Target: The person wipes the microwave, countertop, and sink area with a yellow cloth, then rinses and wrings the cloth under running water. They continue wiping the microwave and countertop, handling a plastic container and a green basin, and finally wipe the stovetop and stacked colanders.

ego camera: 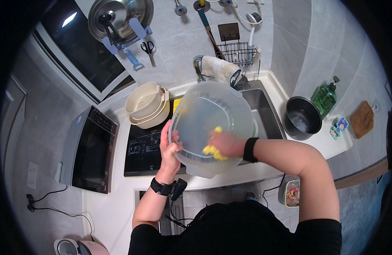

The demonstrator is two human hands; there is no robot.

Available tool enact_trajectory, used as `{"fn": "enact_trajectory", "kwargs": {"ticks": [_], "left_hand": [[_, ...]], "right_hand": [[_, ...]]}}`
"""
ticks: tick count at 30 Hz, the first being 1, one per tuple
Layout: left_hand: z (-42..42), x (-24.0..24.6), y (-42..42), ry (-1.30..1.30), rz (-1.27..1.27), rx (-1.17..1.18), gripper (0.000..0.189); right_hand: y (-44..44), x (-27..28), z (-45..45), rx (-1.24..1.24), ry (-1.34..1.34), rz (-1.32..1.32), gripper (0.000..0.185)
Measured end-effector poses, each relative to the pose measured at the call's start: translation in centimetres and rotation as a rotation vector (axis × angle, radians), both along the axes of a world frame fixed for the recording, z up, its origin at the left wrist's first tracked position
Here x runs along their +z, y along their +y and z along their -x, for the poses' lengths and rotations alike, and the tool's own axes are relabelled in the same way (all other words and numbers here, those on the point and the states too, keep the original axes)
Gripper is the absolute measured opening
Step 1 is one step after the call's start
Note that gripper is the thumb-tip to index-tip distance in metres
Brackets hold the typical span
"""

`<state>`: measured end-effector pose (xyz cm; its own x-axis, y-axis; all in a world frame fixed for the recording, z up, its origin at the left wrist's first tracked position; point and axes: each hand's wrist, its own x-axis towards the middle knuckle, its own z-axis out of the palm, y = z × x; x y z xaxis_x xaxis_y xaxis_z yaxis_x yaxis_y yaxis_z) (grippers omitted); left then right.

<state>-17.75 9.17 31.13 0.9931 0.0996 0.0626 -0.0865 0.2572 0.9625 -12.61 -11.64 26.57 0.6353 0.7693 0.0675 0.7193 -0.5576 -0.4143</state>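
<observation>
A large translucent plastic basin (pixel 196 111) is tilted over the counter's front part and the left side of the steel sink (pixel 267 118). My left hand (pixel 169 146) grips its left rim, with the thumb over the edge. Inside the basin, my right hand (pixel 226 143) holds a crumpled yellow cloth (pixel 215 152) against or close to the inner surface; the hand is slightly blurred. Behind the basin, a light towel (pixel 220 68) hangs over the faucet (pixel 198 68).
Stacked beige basins and a colander (pixel 146 102) stand on the black cooktop (pixel 141 149) at left. A black pot (pixel 302 118) and green pump bottle (pixel 325 97) stand right of the sink. A microwave oven (pixel 92 153) is far left; a waste bin (pixel 291 193) stands on the floor.
</observation>
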Motion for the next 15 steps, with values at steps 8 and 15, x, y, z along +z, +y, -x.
{"fn": "enact_trajectory", "kwargs": {"ticks": [8, 15], "left_hand": [[1.6, 0.9, -0.9, -0.008, -0.108, -0.03, 0.088], [1.1, 0.4, -1.7, -0.054, 0.078, -0.1, 0.086]], "right_hand": [[2.6, 3.2, -6.5, -0.611, 0.118, -0.794, 0.039], [6.6, 2.1, -0.4, -0.009, -0.091, -0.696, 0.043]]}}
